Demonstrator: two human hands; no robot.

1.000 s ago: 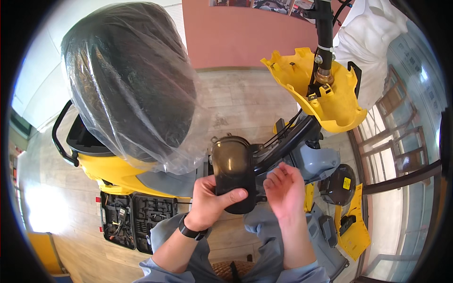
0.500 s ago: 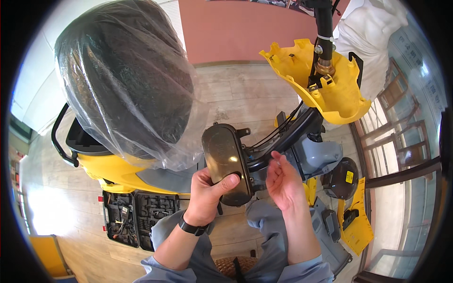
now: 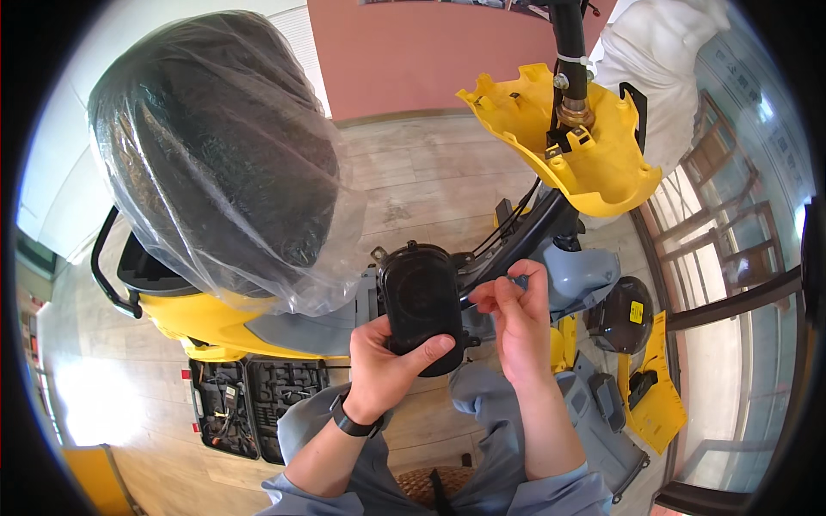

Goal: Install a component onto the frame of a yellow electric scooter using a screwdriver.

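My left hand (image 3: 385,365) grips a glossy black oval instrument display (image 3: 420,301) by its lower end, thumb lying across its face. Small mounting tabs stick out from the display's edges. To its right, my right hand (image 3: 518,327) is raised with thumb and fingers pinched together; whatever may be between them is too small to make out. Behind both hands, a black frame tube (image 3: 516,245) with thin cables slopes up to the steering column (image 3: 568,52). Around that column's lower part sits a yellow plastic cover (image 3: 594,176).
A plastic-wrapped dark seat (image 3: 224,146) tops the yellow scooter body (image 3: 206,318) at left. Below it, a black tool case (image 3: 249,404) lies spread on the floor. At right lie a dark round-edged part (image 3: 621,316), a yellow panel (image 3: 662,404) and grey panels (image 3: 602,456).
The display has been tilted, its face turning from reflective brown to black. My right hand's fingers have gone from loosely spread to pinched, nearer the display. The view has shifted slightly.
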